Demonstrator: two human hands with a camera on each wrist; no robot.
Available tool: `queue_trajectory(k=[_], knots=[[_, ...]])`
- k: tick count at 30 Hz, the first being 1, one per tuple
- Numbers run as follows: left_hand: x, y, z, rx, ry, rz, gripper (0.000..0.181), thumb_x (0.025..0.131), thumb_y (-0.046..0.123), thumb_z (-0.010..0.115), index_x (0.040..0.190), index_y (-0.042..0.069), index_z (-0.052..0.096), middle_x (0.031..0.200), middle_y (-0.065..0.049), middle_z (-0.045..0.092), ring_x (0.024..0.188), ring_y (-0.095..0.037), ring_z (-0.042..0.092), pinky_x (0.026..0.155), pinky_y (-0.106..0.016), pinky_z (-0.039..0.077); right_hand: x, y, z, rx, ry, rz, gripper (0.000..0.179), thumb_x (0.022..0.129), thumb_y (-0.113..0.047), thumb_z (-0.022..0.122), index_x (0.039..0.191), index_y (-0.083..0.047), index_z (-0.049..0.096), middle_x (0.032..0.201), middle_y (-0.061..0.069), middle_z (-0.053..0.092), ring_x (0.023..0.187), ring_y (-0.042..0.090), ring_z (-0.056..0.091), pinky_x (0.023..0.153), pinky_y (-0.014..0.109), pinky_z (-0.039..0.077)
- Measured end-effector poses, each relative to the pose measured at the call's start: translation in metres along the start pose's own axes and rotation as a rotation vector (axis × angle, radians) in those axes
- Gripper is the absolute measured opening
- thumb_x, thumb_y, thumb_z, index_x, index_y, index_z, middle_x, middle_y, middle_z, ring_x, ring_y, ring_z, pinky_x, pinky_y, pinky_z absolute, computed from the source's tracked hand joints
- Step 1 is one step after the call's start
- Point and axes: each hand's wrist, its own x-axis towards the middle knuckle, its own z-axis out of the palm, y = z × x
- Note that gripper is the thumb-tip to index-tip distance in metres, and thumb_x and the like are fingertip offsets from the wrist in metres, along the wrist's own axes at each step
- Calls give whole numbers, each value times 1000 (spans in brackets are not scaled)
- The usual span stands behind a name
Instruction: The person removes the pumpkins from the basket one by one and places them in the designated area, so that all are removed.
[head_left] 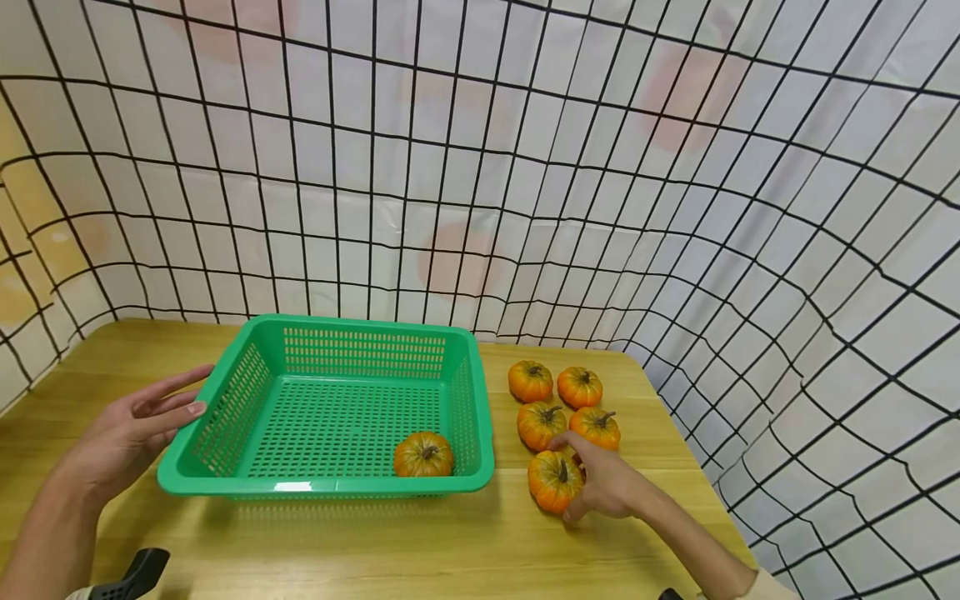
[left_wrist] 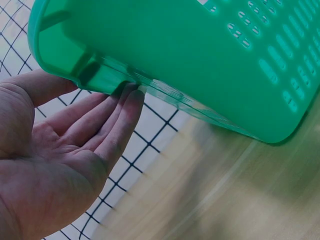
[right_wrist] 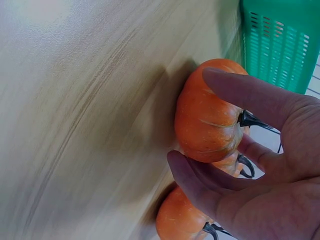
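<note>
My left hand (head_left: 131, 437) is at the left end of a green plastic basket (head_left: 330, 485), its thumb and fingers holding the rim. In the left wrist view the fingers (left_wrist: 117, 122) lie against the underside of the rim. My right hand (head_left: 607, 483) spans the nearest small orange pumpkin (head_left: 553, 482) with thumb and fingers spread around it. In the right wrist view this pumpkin (right_wrist: 207, 120) rests on the table between thumb and index finger; firm contact cannot be made out. One pumpkin (head_left: 423, 456) lies inside the basket, near its front right corner.
Several more pumpkins (head_left: 579, 387) stand in a cluster behind the right hand, close to its fingers. The wooden table (head_left: 337, 550) is backed by a black wire grid (head_left: 408, 200) with a pale printed sheet behind. Dark straps or mounts show at the wrists.
</note>
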Motion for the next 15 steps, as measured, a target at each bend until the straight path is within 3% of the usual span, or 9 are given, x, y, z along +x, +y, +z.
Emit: queue_trajectory(k=[9, 15], knots=[[0, 0, -1, 1, 7, 2, 55, 104, -9, 43, 147, 24, 55, 128, 5, 70, 108, -14, 71, 87, -27, 61, 0, -6, -7, 21, -52, 21, 85, 59, -9, 96, 132, -18, 53, 125, 12, 62, 115, 33, 58, 92, 53, 53], [0, 0, 0, 10, 9, -3, 55, 104, -9, 43, 147, 24, 54, 127, 4, 70, 110, -13, 71, 89, -27, 60, -3, -18, -27, 26, -53, 18, 83, 64, -15, 96, 135, -18, 53, 138, 20, 56, 126, 43, 53, 96, 59, 51]])
